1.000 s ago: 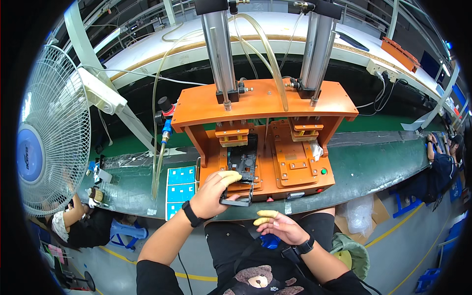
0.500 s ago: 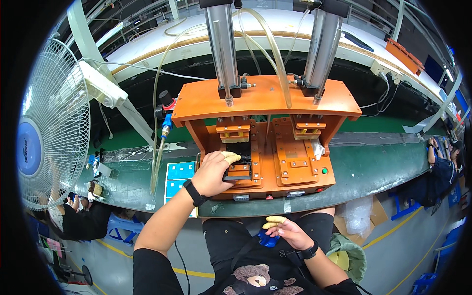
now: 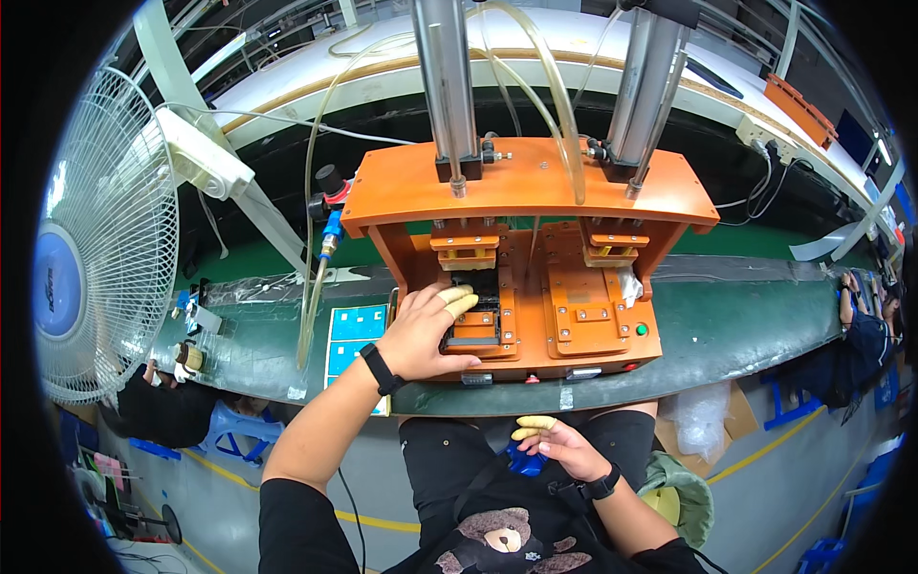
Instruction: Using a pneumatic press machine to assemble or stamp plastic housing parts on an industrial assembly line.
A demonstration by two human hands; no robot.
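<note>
My left hand (image 3: pixel 426 330) reaches over the left fixture of an orange two-station press (image 3: pixel 531 196). Pale yellow finger cots cover some of its fingertips, which lie on or just over a black part (image 3: pixel 488 287) in the fixture. The thumb stands apart by the fixture's front edge, and the palm side is hidden. Above the fingers hangs the left press head (image 3: pixel 467 251), raised. My right hand (image 3: pixel 564 448) hovers over my lap, its cot-covered fingers stretched out and loosely bent, with nothing visible in them. A blue object (image 3: pixel 526 461) shows just below that hand.
The right fixture (image 3: pixel 581 316) has a white wrapped bit (image 3: pixel 629 285) beside it. Blue-and-white sheets (image 3: pixel 359 325) lie left of the press on the green bench (image 3: pixel 736 316). A fan (image 3: pixel 105 239) stands at the left. Hoses (image 3: pixel 314 210) hang nearby; a carton (image 3: pixel 732 421) sits below.
The view has shifted slightly. My left fingers have spread over the black part and the thumb has moved away from them. My right hand holds nearly the same pose.
</note>
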